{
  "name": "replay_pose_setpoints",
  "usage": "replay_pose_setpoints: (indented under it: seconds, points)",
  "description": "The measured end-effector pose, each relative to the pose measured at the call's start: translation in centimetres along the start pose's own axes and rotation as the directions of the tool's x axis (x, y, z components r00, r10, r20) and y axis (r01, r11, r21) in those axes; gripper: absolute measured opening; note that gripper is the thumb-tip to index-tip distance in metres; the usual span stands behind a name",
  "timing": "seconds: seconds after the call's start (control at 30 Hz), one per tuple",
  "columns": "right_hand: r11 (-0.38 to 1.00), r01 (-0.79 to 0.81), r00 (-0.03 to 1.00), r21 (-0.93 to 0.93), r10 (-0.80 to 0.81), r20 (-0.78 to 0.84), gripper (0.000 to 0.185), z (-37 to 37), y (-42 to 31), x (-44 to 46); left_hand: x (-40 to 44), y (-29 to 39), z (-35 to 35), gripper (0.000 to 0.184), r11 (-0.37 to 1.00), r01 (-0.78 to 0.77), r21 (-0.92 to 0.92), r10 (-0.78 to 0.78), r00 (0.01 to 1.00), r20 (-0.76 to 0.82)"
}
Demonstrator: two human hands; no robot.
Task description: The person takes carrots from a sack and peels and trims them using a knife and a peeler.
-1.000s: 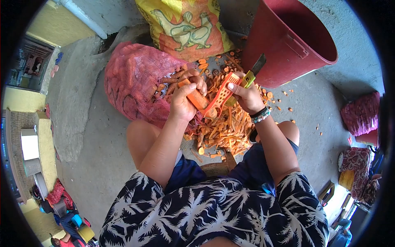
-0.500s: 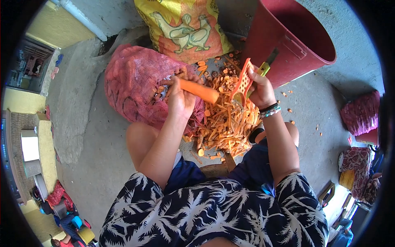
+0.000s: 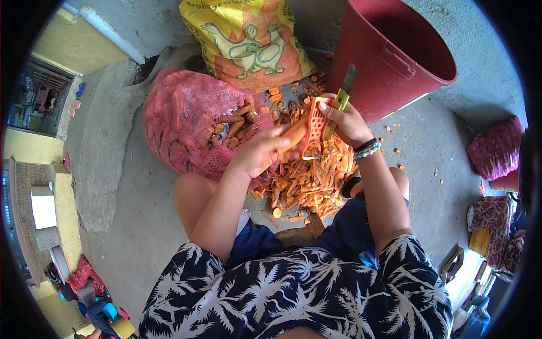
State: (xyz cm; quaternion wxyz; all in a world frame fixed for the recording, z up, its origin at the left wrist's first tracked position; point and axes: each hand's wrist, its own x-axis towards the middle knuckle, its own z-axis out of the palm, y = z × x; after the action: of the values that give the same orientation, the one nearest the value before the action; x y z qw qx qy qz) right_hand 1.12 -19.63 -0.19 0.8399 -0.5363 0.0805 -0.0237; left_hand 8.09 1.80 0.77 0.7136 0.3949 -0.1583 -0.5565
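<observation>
My left hand (image 3: 261,151) is closed around an orange carrot (image 3: 294,134), slightly blurred, whose far end is beside the peeler. In my right hand (image 3: 345,121) are an orange peeler (image 3: 314,127) with a perforated body and a knife (image 3: 342,93) with a yellow-green handle, its blade pointing up and away. Beneath both hands lies a heap of carrot peelings (image 3: 319,178). Left of it, a pink mesh sack (image 3: 183,121) lies with its mouth open, showing unpeeled carrots (image 3: 234,129).
A tall red bin (image 3: 367,73) stands at the back right, beside a yellow printed sack (image 3: 248,45). Carrot slices are scattered on the concrete floor (image 3: 141,226). A purplish sack (image 3: 495,150) is at the far right. Part of a person shows at the lower left edge.
The carrot has turned and moved toward the peeler, with my left hand shifting right. My right hand has moved slightly left and lower, the peeler now more upright.
</observation>
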Motion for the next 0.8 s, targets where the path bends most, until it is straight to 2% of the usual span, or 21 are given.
replay_pose_setpoints:
  seconds: [0.03,0.1,0.17,0.23,0.3,0.37,0.43,0.5,0.57,0.6,0.63,0.67,0.7,0.77,0.8]
  points:
    - [1.000,-0.001,1.000,0.018,0.000,0.019,0.025,0.3,-0.4,0.0,-0.1,-0.4,-0.5,0.039,1.000,0.003,0.001,-0.003,1.000,0.000]
    - [0.999,-0.002,0.999,0.041,0.001,0.036,0.023,-0.2,-0.5,0.5,-0.3,-1.4,-1.4,0.031,0.939,0.138,0.316,-0.147,0.989,0.004]
    - [0.972,0.203,0.947,0.119,-0.164,-0.275,0.020,-2.2,-0.6,1.6,-0.1,-2.3,-1.4,0.024,0.951,0.116,0.286,-0.117,0.993,-0.015]
    - [0.936,0.251,0.849,0.248,-0.089,-0.522,0.013,-3.0,-1.5,1.3,0.0,-2.5,-1.2,0.027,0.944,0.116,0.310,-0.087,0.990,-0.107]
    - [0.959,0.246,0.846,0.140,-0.142,-0.514,0.010,-4.4,0.3,1.4,0.1,-2.4,-0.6,0.026,0.945,0.118,0.307,-0.079,0.988,-0.134]
    - [0.978,0.207,0.908,0.015,-0.186,-0.375,0.013,-2.2,1.1,0.8,0.3,-2.1,-0.1,0.025,0.946,0.119,0.303,-0.072,0.984,-0.160]
    - [0.963,0.144,0.861,-0.229,-0.236,-0.450,0.025,1.8,1.1,-0.4,0.3,-2.0,0.1,0.030,0.927,0.192,0.323,-0.109,0.960,-0.257]
    - [0.950,0.162,0.802,-0.268,-0.284,-0.525,0.026,1.1,1.4,0.3,0.3,-1.9,-0.1,0.024,0.927,0.184,0.326,-0.108,0.965,-0.239]
    - [0.917,0.222,0.618,-0.330,-0.394,-0.680,0.024,-2.6,1.2,1.9,0.0,-1.8,0.0,0.019,0.925,0.179,0.334,-0.110,0.970,-0.215]
    - [0.819,0.281,0.462,-0.500,-0.572,-0.677,0.021,-4.7,1.1,2.5,-0.1,-1.7,0.3,0.021,0.930,0.176,0.323,-0.114,0.973,-0.201]
    - [0.859,0.375,0.411,-0.350,-0.492,-0.767,0.019,-4.9,0.1,2.5,-0.2,-1.5,0.5,0.023,0.934,0.172,0.314,-0.117,0.975,-0.187]
    - [0.889,0.366,0.498,-0.275,-0.437,-0.749,0.019,-4.7,-0.1,2.3,-0.4,-1.7,0.6,0.034,0.944,0.143,0.299,-0.085,0.976,-0.199]
    - [0.916,0.346,0.582,-0.202,-0.378,-0.720,0.019,-4.3,-0.2,1.6,-0.3,-1.8,0.3,0.034,0.944,0.140,0.299,-0.083,0.977,-0.199]
    - [0.952,0.168,0.703,-0.256,-0.298,-0.646,0.019,0.2,0.3,0.4,0.0,-2.4,-0.6,0.030,0.822,0.122,0.557,0.009,0.974,-0.227]
    - [0.927,0.178,0.768,-0.329,-0.340,-0.543,0.018,1.9,1.4,0.0,0.2,-2.9,-1.0,0.030,0.824,0.123,0.553,0.009,0.973,-0.229]
